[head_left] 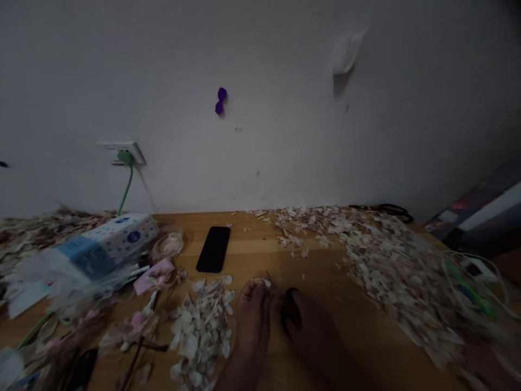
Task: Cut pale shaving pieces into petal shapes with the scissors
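My left hand (252, 315) is closed at the front middle of the table, its fingertips pinching a small pale petal (267, 283). Just to its right, my right hand (315, 323) is wrapped round the black handles of a pair of scissors (290, 312). The picture is dark, so the scissor blades are hard to make out near the petal. Left of my left hand lies a loose heap of pale petals (203, 326) on the wooden table (252, 244).
A black phone (214, 249) lies behind the petals. Dried scraps (391, 266) cover the right side, with black-handled scissors (394, 210) at the back. At left are a tissue pack (130, 231), a pink block (153, 276) and artificial flower branches (136, 326). A wall socket (122, 153) holds a green plug.
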Demonstrator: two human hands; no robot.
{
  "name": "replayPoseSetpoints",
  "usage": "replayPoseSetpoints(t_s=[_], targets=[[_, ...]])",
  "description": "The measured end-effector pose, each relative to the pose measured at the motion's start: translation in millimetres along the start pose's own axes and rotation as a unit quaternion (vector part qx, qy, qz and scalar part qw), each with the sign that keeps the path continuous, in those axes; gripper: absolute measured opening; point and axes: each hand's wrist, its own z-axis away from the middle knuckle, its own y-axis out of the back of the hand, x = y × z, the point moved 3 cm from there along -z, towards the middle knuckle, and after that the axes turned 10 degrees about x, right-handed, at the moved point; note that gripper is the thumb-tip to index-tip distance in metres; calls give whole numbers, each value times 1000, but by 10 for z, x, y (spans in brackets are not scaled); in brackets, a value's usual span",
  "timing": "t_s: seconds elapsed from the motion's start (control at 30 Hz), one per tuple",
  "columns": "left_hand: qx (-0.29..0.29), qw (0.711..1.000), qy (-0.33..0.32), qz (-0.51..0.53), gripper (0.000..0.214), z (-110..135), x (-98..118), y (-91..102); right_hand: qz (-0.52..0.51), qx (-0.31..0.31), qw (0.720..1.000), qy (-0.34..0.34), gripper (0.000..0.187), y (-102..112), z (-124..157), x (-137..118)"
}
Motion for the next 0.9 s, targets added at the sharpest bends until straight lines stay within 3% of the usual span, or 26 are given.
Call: replayPoseSetpoints(t_s=[0.17, 0.4, 0.9], targets=[[-23, 1000, 6, -19, 29, 38, -15, -33, -28, -1, 1000, -10, 19, 10, -9, 41], [-8, 999, 10, -30, 28, 48, -20, -35, -28, -7, 999, -20, 11, 12, -17, 42], [-67, 996, -6, -62, 19, 30, -47, -23, -35, -39, 999, -13, 11, 51, -16, 34]])
